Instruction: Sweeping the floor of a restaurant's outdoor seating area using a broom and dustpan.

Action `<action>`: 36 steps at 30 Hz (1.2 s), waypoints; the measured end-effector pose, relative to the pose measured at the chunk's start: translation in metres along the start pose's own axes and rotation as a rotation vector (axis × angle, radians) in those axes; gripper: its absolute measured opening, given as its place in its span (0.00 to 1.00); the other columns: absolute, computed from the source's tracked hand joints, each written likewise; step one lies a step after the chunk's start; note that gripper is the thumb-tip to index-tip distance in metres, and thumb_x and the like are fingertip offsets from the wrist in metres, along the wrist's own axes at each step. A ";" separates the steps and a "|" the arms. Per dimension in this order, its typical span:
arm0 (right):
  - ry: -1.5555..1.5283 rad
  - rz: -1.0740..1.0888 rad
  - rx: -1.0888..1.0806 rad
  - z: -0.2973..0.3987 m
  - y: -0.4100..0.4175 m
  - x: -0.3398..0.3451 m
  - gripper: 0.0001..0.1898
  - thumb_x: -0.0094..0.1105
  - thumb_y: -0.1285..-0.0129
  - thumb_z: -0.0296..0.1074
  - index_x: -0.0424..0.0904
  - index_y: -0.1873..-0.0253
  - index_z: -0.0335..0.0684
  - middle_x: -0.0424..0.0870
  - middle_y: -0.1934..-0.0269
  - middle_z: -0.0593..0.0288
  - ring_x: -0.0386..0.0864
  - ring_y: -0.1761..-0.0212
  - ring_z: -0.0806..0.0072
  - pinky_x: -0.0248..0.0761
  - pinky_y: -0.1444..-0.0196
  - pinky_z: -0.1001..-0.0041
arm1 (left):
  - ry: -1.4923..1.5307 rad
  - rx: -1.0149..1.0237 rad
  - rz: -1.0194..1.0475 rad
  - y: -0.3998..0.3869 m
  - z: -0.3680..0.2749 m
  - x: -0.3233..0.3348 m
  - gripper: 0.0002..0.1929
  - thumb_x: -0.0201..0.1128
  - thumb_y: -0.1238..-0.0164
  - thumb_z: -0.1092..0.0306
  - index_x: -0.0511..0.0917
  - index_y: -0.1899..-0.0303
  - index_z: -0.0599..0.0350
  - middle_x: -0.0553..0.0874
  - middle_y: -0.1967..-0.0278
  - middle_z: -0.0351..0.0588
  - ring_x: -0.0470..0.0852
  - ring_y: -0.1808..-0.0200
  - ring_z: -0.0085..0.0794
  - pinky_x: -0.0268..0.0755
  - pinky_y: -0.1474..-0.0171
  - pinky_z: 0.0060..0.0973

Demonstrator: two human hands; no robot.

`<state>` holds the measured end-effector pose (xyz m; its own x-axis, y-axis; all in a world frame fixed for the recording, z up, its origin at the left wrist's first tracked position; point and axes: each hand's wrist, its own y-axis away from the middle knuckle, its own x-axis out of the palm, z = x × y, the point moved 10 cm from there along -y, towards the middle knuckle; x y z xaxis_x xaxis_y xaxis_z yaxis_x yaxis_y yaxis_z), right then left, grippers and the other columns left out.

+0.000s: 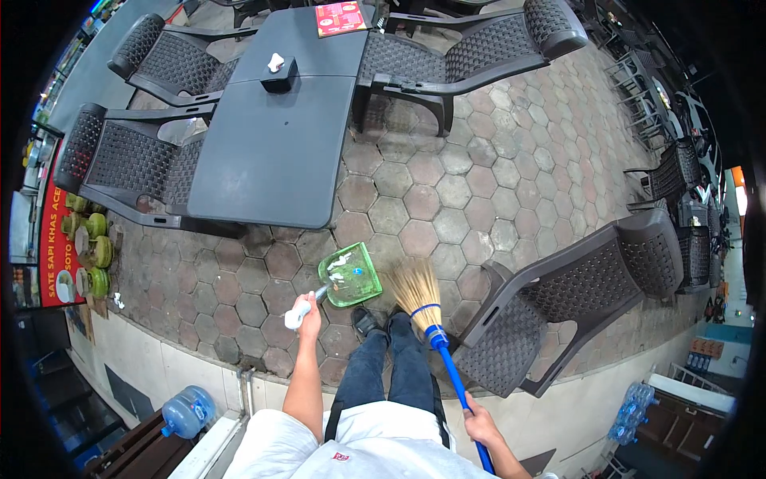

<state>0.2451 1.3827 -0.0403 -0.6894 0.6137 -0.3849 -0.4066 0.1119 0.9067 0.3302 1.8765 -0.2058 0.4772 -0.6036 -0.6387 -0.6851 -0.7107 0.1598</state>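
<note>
My left hand (308,317) is closed around the handle of a green plastic dustpan (356,287), which is low over or on the paving in front of my feet; which of the two I cannot tell. White scraps and a small blue piece lie in the pan. My right hand (482,422) grips the blue shaft of a broom (452,371). Its straw bristles (419,287) point away from me, just right of the dustpan, with a gap between them.
A grey table (269,149) with a black tissue box (278,75) and a red menu (340,19) stands ahead. Dark woven-pattern plastic chairs flank it, and another chair (568,299) stands close on my right. A white scrap (118,300) lies on the hexagonal paving at left, near several green gas cylinders (99,251).
</note>
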 end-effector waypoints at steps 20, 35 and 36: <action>0.244 0.013 -0.205 0.035 -0.028 0.005 0.28 0.43 0.40 0.35 0.56 0.33 0.51 0.77 0.58 0.37 0.77 0.56 0.47 0.68 0.52 0.59 | 0.007 -0.087 -0.141 0.024 0.006 0.005 0.17 0.50 0.32 0.60 0.73 0.75 0.63 0.76 0.77 0.53 0.74 0.73 0.43 0.64 0.67 0.37; -0.045 -0.130 -0.067 -0.002 0.004 -0.050 0.25 0.41 0.34 0.31 0.56 0.32 0.49 0.70 0.81 0.65 0.66 0.86 0.79 0.64 0.83 0.75 | 0.704 -0.511 -0.209 0.065 0.129 -0.075 0.10 0.50 0.30 0.61 0.69 0.62 0.58 0.80 0.55 0.47 0.76 0.52 0.31 0.70 0.48 0.32; -0.019 -0.145 -0.082 -0.003 -0.001 -0.052 0.25 0.41 0.34 0.31 0.55 0.32 0.49 0.70 0.81 0.65 0.66 0.86 0.79 0.64 0.84 0.75 | 0.706 -0.511 -0.221 0.071 0.135 -0.079 0.10 0.50 0.30 0.61 0.69 0.62 0.58 0.80 0.55 0.47 0.76 0.52 0.31 0.70 0.48 0.32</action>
<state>0.2794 1.3478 -0.0213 -0.6088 0.6101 -0.5071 -0.5492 0.1372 0.8244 0.1694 1.9219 -0.2459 0.9119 -0.3954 -0.1103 -0.2891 -0.8093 0.5113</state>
